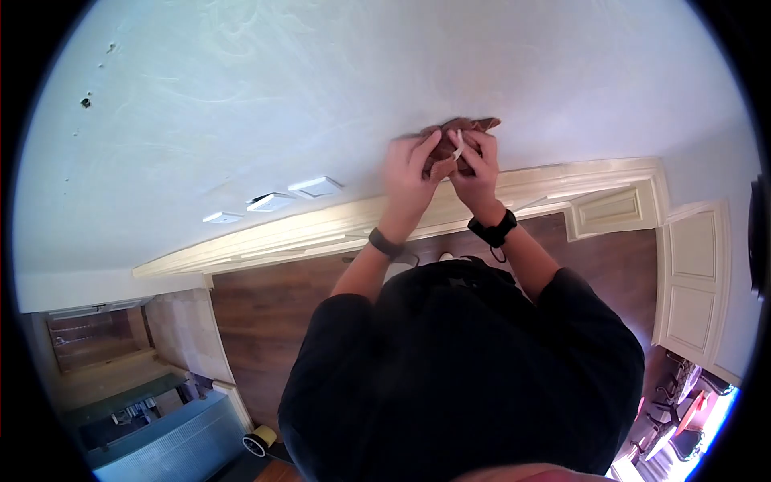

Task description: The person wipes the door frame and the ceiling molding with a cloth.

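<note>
A reddish-brown cloth (441, 168) is bunched up near the white wall (321, 88), above a cream moulding. My left hand (410, 178) grips its left side, thumb and fingers closed on the fabric. On the other side, my right hand (477, 177) pinches the folds. A narrow white strip (459, 145), perhaps a label, shows by the right fingers. Whether the cloth touches the wall, I cannot tell. Dark bands circle both wrists.
White switch plates (316, 187) sit on the wall to the left, one with a dark gap behind it. Small holes (86, 103) mark the wall farther up. Cream panelling (692, 277) stands at right. Wooden floor (265, 321) lies below, with a yellow-and-black container (259, 440) at lower left.
</note>
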A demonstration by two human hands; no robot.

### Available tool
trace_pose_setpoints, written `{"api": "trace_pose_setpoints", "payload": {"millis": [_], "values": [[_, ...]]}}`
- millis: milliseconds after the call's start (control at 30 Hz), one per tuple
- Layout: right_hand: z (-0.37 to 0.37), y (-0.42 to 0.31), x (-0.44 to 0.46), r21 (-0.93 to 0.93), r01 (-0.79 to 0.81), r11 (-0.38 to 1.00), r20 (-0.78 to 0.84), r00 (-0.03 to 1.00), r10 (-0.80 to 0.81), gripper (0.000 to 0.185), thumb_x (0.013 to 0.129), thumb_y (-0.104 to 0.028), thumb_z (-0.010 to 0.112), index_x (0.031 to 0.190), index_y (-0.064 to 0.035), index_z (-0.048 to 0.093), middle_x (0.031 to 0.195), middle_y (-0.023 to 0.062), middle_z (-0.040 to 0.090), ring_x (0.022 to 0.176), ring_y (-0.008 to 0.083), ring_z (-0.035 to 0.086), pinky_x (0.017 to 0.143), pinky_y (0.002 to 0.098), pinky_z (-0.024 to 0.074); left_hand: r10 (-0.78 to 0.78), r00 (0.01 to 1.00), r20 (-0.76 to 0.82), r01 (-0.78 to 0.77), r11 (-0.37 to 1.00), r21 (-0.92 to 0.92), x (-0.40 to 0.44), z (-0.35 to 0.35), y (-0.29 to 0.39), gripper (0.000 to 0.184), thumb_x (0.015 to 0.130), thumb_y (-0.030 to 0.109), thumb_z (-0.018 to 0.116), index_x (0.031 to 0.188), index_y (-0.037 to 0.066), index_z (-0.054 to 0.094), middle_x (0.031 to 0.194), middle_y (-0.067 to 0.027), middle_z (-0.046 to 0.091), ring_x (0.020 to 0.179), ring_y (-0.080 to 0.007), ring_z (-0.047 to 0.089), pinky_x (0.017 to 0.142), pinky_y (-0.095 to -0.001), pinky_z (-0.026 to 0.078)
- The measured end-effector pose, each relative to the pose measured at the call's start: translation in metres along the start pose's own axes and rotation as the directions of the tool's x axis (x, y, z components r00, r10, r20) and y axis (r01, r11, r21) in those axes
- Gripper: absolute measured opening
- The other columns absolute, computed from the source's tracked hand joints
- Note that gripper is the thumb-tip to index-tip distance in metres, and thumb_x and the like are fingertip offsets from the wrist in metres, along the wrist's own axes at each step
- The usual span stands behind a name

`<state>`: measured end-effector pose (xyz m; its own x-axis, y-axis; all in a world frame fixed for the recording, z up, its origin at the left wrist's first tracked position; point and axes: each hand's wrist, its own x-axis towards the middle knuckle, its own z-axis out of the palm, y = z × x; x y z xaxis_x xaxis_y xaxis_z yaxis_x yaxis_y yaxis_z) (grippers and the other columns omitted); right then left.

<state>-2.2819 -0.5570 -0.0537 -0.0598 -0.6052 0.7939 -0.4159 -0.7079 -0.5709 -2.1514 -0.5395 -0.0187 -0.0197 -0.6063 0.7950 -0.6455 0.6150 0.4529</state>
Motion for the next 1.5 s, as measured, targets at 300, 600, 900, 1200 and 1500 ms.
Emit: {"api": "trace_pose_setpoints", "payload": {"millis": [300,600,900,1200,1500], "values": [[0.037,-0.018,-0.018,0.158,0.011,0.987,0.126,0.991,-0.031,0.045,0.066,0.009,0.071,0.110,-0.0016,0.067,0.108,0.0112,0.058,0.100,0.0308,0.055,0.088,0.0392,0.0457,-0.141,0.990,0.006,0.139,0.986,0.093,-0.041,-0.036,-0.028,0.043,0.068,-0.008,0.066,0.110,0.002,0.065,0.103,-0.0120,0.062,0.092,-0.0295,0.058,0.080,-0.0354,0.048],[0.028,-0.060,0.042,0.243,0.037,0.969,0.076,0.995,-0.057,0.054,0.062,0.013,0.062,0.114,-0.0018,0.066,0.111,0.0126,0.057,0.100,0.0305,0.056,0.089,0.0370,0.0462,-0.011,0.995,-0.101,0.023,0.993,0.117,0.016,-0.060,0.002,0.050,0.065,-0.012,0.064,0.114,0.000,0.064,0.105,-0.0136,0.060,0.094,-0.0300,0.056,0.083,-0.0364,0.047],[0.017,-0.019,0.004,0.085,-0.014,0.996,0.083,0.997,0.007,0.057,0.061,0.013,0.064,0.115,-0.0036,0.067,0.111,0.0127,0.056,0.101,0.0286,0.056,0.086,0.0345,0.0486,0.016,1.000,-0.013,-0.015,0.997,0.073,-0.008,-0.020,-0.016,0.047,0.067,-0.009,0.066,0.111,0.004,0.064,0.101,-0.0090,0.062,0.092,-0.0276,0.057,0.079,-0.0352,0.049],[0.033,-0.025,-0.007,0.164,-0.002,0.986,0.117,0.993,-0.017,0.047,0.066,0.008,0.070,0.112,-0.0042,0.067,0.107,0.0109,0.058,0.100,0.0302,0.055,0.086,0.0370,0.0457,0.009,0.998,0.058,-0.014,0.997,0.082,-0.019,-0.043,-0.021,0.036,0.071,-0.007,0.065,0.106,0.002,0.064,0.105,-0.0128,0.064,0.097,-0.0302,0.059,0.083,-0.0367,0.049],[0.008,-0.066,0.074,0.186,0.135,0.973,-0.044,0.991,-0.129,0.052,0.063,0.012,0.068,0.112,-0.0027,0.066,0.113,0.0110,0.055,0.100,0.0266,0.058,0.081,0.0328,0.0494,0.095,0.990,-0.106,-0.076,0.983,0.167,0.057,-0.053,0.025,0.030,0.069,-0.011,0.062,0.097,0.001,0.064,0.107,-0.0128,0.063,0.099,-0.0328,0.058,0.083,-0.0388,0.049]]}}
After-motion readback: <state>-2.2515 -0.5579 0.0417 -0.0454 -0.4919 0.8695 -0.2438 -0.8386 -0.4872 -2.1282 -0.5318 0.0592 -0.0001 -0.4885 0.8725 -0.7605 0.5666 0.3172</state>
